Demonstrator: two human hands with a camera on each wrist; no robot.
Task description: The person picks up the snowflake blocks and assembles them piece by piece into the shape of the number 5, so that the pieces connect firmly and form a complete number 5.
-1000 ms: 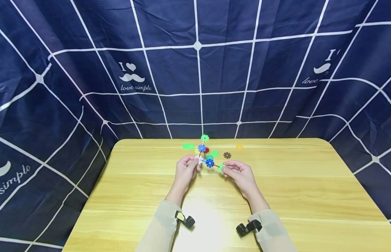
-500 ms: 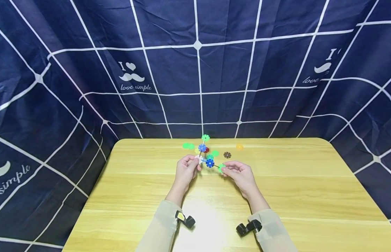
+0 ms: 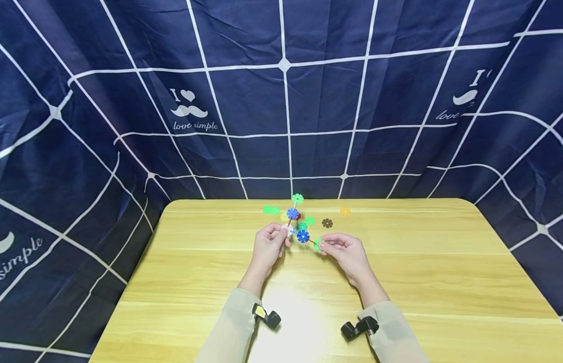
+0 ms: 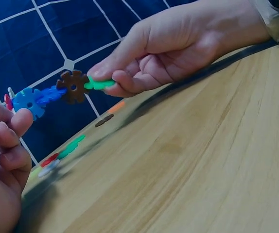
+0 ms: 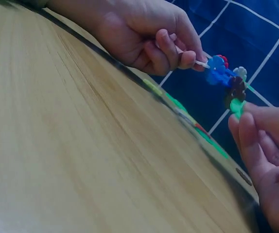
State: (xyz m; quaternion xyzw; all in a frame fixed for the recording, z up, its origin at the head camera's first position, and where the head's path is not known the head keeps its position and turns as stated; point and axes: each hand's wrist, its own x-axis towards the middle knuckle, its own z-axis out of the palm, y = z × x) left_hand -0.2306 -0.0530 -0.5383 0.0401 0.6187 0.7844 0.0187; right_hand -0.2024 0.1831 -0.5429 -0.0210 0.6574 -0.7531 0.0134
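A bent chain of slotted snowflake discs is held between both hands above the wooden table. My left hand [image 3: 268, 243] pinches a white disc [image 3: 289, 229] at its bend. From there one arm runs up past a blue disc [image 3: 293, 214] to a green disc [image 3: 298, 198] at its far end. The other arm leads right through a light blue disc [image 4: 27, 104], a dark blue disc [image 3: 303, 236] and a brown disc [image 4: 73, 87]. At its end, my right hand [image 3: 348, 253] pinches a green disc [image 4: 100, 84] between thumb and fingers, partly covering it.
Loose discs lie toward the back of the table [image 3: 195, 282]: green ones [image 3: 268, 209] at left, a green one [image 3: 310, 221] in the middle, a brown one [image 3: 327, 223] and an orange one [image 3: 345, 212] at right. Behind hangs a blue checked curtain [image 3: 245, 101].
The chain has tilted slightly: its upper green end has shifted a little right, and the green end in the right hand has dropped slightly. Both hands keep their hold.
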